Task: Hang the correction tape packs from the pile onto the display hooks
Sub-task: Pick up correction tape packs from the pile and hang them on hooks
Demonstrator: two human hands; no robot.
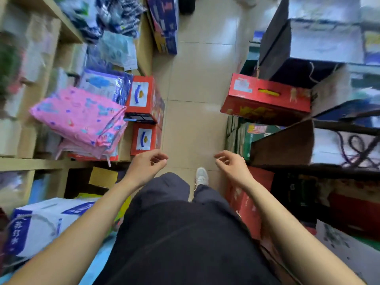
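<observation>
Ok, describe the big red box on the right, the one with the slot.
The red box looks like printed cardboard, long, flat and closed. Its upper face has a handle slot showing yellow inside and a white label near the left end; the front face carries blurred yellow print. It lies tilted beside the aisle, seemingly resting on green boxes beneath it.

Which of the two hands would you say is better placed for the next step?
Neither yet: left hand and right hand both hang empty, loosely curled, level over the floor; no tape packs or hooks are in view.
</observation>
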